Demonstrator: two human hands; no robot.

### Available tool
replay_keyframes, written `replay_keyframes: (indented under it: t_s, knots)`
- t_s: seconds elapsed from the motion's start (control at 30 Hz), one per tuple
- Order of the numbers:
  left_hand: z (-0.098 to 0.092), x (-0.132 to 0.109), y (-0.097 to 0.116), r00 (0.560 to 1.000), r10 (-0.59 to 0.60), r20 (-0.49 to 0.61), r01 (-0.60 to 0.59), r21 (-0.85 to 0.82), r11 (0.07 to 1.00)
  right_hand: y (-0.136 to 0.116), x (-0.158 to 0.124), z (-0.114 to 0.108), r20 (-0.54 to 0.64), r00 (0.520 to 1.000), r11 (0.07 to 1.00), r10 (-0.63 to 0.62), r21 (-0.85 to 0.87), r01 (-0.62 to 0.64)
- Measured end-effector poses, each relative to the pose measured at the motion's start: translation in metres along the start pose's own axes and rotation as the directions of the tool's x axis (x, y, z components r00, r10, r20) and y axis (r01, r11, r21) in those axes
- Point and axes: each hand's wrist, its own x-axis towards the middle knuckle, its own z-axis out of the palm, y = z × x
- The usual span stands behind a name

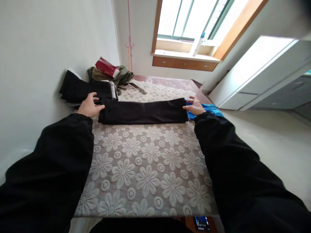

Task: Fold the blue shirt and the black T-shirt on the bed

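Note:
A folded black garment (143, 111) lies in a long flat strip across the lace tablecloth (148, 161), its kind hidden by the folding. My left hand (88, 106) is at its left end, thumb and fingers apart, the thumb tip touching the edge. At the opposite end, my right hand (195, 106) has its fingers spread, with a fingertip against the garment's edge. Under and behind my right hand is a bright blue cloth (211, 110). Just beyond my left hand sits a stack of folded dark clothes (84, 85) with some white and grey layers.
Behind the stack, an olive-green bag (125, 76) with straps carries a red packet (107, 67). The wall (60, 38) runs close along the left. A phone (202, 223) lies below the table's near edge. A pink stand (130, 42) and a window (187, 19) are at the back.

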Motion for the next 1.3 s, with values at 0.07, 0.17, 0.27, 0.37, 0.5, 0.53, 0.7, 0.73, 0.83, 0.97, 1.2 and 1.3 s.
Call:
replay_keyframes:
  t_s: [0.07,0.17,0.27,0.37,0.5,0.53,0.7,0.73,0.83,0.97,1.2,1.3]
  knots:
    - [0.013,0.0,-0.008,0.997,0.07,0.037,-0.075,0.146,0.986,0.009,-0.001,0.012,0.008,1.0,0.984,-0.021,-0.176,0.022]
    - [0.031,0.008,-0.009,0.973,0.194,0.123,-0.222,0.285,0.933,0.014,0.002,0.028,0.137,0.989,0.908,-0.049,-0.406,0.101]
    - [0.045,0.019,-0.002,0.943,0.27,0.193,-0.323,0.344,0.882,0.016,0.014,0.045,0.257,0.966,0.838,-0.041,-0.518,0.174]
    - [0.053,0.027,0.0,0.935,0.289,0.206,-0.353,0.439,0.826,0.02,0.028,0.056,0.299,0.954,0.77,-0.028,-0.602,0.211]
    - [0.054,0.028,-0.004,0.928,0.31,0.207,-0.373,0.525,0.765,0.026,0.038,0.056,0.322,0.945,0.718,-0.053,-0.646,0.26]
    - [0.054,0.028,-0.006,0.928,0.312,0.203,-0.372,0.538,0.756,0.026,0.038,0.055,0.318,0.946,0.71,-0.07,-0.65,0.271]
    - [0.046,0.031,-0.009,0.944,0.304,0.129,-0.322,0.568,0.758,0.02,0.032,0.046,0.24,0.958,0.691,-0.158,-0.666,0.281]
    - [0.042,0.03,-0.009,0.944,0.313,0.107,-0.318,0.551,0.771,0.016,0.029,0.042,0.227,0.958,0.692,-0.178,-0.663,0.285]
    - [0.024,0.02,-0.004,0.936,0.349,0.039,-0.328,0.45,0.831,0.001,0.017,0.024,0.202,0.95,0.697,-0.236,-0.646,0.311]
    - [-0.015,-0.023,0.005,0.941,0.336,-0.034,-0.313,0.289,0.905,-0.02,-0.017,-0.025,0.214,0.914,0.747,-0.344,-0.528,0.404]
    - [-0.082,-0.129,-0.011,0.953,0.207,0.222,-0.223,0.05,0.974,-0.05,-0.129,-0.117,0.51,0.835,0.883,-0.208,-0.269,0.385]
    - [-0.091,-0.144,-0.017,0.864,0.145,0.482,-0.19,0.045,0.981,-0.057,-0.15,-0.126,0.657,0.753,0.911,-0.039,-0.285,0.297]
